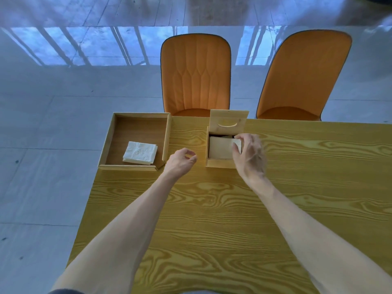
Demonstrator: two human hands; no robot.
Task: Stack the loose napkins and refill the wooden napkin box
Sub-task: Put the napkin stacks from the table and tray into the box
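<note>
The wooden napkin box [220, 162] stands on the table with its slotted lid [228, 123] hinged up at the back. A stack of cream napkins [220, 147] lies inside it. My right hand [249, 154] reaches over the box's right side, fingers curled on the stack's right edge. My left hand [181, 160] hovers just left of the box, fingers loosely curled with nothing in them. A small stack of white napkins [140, 152] lies in the wooden tray [106, 149] to the left.
The tray sits on the wooden table's [212, 209] far left corner, overhanging the left edge. Two orange chairs [196, 75] [301, 79] stand behind the table's far edge. Grey tiled floor [42, 124] lies to the left.
</note>
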